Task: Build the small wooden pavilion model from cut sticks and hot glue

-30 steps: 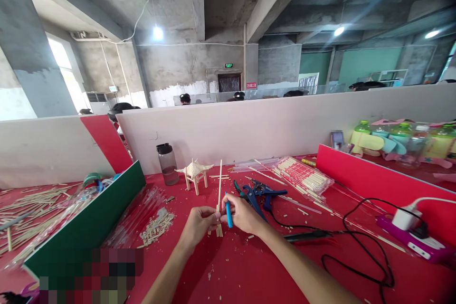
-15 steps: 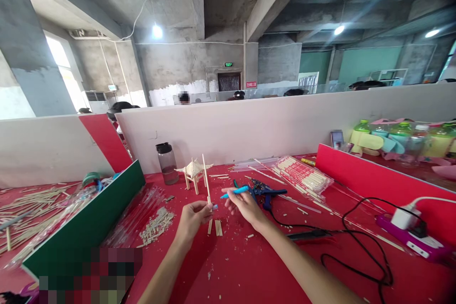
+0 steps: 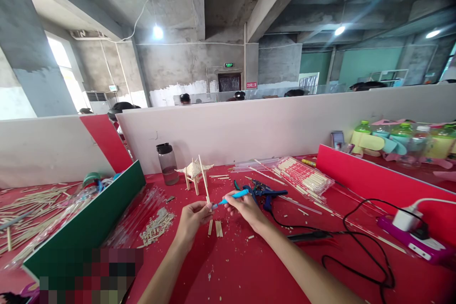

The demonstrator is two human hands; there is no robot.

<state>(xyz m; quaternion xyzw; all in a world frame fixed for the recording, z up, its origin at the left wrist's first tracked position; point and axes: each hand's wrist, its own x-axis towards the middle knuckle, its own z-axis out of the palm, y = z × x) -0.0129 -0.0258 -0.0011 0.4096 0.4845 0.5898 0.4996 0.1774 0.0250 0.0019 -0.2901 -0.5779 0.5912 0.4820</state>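
Well, L hand (image 3: 193, 217) pinches stick (image 3: 204, 178); R hand (image 3: 246, 210) grips blue pen (image 3: 238, 194), nr L hand; slack pinch cld drop stick.

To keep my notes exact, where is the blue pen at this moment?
In the head view, below centre, the blue pen is in the right hand, its tip pointing toward the left hand.

Left hand (image 3: 194, 217) holds stick (image 3: 204, 178); right hand (image 3: 245, 206), pen (image 3: 239, 194).

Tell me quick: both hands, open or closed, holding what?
Left hand: closed, pinching a long wooden stick near its lower end.
Right hand: closed, holding a blue pen pointed toward the left fingertips.
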